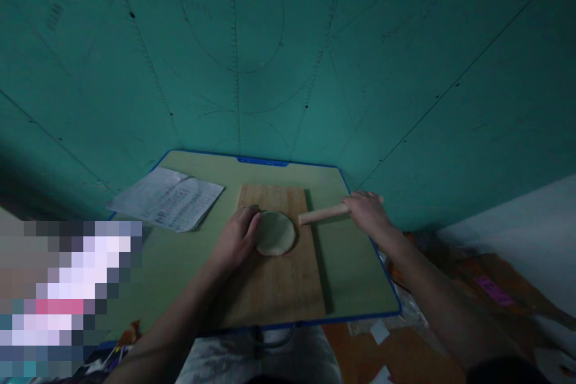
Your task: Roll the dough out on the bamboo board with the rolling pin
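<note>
On a wooden cutting board [288, 288] lies a flat, round piece of dough [276, 234]. My left hand [239, 234] is at its left edge, with the thumb against the rim and the fingers curled; whether they pinch the edge is hard to make out. To the right, my right hand [366, 211] is wrapped around one end of a wooden rolling pin [324, 214]. The pin's free end reaches over the board's right edge, just right of the dough and apart from it.
The board rests on a small pale table [360, 276] with a blue rim, against a green wall [288, 72] marked with lines. Printed paper sheets [168, 199] lie at the table's back left. Boxes with a pink label [494, 291] stand at lower right.
</note>
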`<state>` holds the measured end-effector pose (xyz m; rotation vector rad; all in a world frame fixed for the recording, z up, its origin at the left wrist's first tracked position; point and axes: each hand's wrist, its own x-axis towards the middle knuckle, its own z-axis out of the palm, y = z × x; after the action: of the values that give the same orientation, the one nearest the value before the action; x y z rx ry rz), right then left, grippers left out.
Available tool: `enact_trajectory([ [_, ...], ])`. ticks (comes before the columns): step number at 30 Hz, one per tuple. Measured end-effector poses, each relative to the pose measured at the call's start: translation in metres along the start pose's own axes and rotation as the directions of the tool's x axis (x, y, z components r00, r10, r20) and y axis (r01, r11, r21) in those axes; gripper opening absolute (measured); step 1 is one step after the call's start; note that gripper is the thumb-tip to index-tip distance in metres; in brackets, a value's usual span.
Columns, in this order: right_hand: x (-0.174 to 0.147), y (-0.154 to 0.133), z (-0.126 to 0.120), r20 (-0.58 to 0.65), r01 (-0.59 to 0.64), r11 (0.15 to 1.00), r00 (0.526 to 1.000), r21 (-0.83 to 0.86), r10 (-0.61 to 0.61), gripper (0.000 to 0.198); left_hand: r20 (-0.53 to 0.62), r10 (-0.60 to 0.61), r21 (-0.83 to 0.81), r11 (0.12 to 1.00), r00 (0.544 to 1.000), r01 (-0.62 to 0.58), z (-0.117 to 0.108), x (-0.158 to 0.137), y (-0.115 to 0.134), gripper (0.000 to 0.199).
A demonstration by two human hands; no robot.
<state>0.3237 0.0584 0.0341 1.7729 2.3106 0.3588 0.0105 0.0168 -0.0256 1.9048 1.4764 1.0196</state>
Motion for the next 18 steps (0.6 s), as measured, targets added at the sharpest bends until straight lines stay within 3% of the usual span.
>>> enact_trajectory([
  [4,0.019,-0.002,0.000,-0.055,0.066,0.998,0.996,-0.021,-0.067,0.031,0.002,-0.006,0.004,1.000,1.000,0.006,-0.001,0.000,0.000,0.041],
  [18,0.050,-0.014,0.000,-0.097,0.053,0.999,0.994,0.002,-0.053,0.032,0.003,0.003,-0.018,1.000,1.000,-0.003,-0.001,0.000,0.000,0.038],
])
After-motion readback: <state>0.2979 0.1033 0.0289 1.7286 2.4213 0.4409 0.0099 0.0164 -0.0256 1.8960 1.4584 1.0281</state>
